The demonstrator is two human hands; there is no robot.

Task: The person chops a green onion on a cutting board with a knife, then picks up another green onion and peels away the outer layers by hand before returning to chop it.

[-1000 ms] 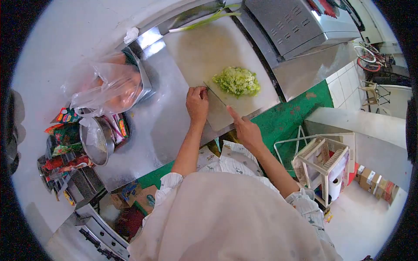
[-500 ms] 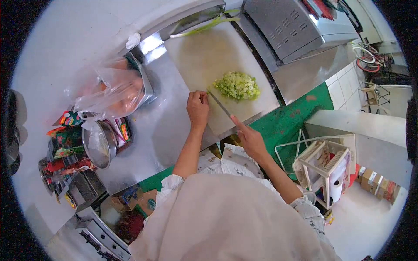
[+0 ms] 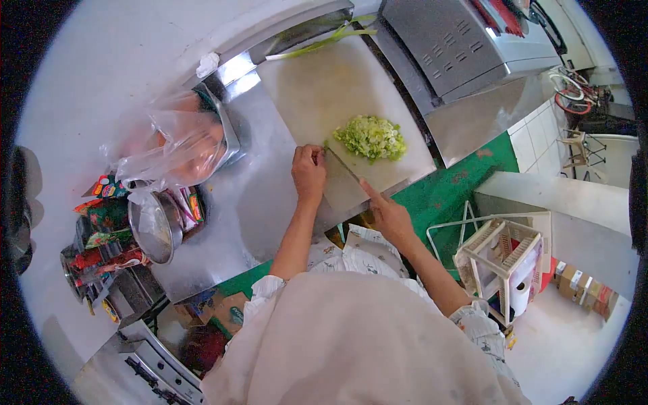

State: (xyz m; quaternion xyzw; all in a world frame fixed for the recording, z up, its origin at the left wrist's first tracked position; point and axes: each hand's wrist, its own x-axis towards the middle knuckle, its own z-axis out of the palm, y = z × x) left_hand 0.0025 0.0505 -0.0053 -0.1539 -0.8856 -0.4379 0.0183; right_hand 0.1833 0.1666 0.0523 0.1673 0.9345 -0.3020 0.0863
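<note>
On the white cutting board (image 3: pixel 317 81) lies a pile of chopped green pieces (image 3: pixel 370 138). My right hand (image 3: pixel 391 219) is wrapped round the handle of a knife (image 3: pixel 343 164), whose blade points up and left across the board, below the pile. At the board's left edge, my left hand (image 3: pixel 309 171) has its fingers curled and pressed together beside the knife tip; what they hold, if anything, is too small to make out. Long green stalks (image 3: pixel 324 43) lie along the board's far edge.
Left on the metal counter (image 3: pixel 236 209) are a plastic bag of orange-brown items (image 3: pixel 179 138), a metal bowl (image 3: pixel 155 227) and colourful packets. A large grey metal appliance (image 3: pixel 452 50) stands at the upper right. A white rack (image 3: pixel 503 260) is on the lower right.
The view has shifted slightly. Both hands and the knife keep nearly the same place on the board, with the blade still near my left fingertips.
</note>
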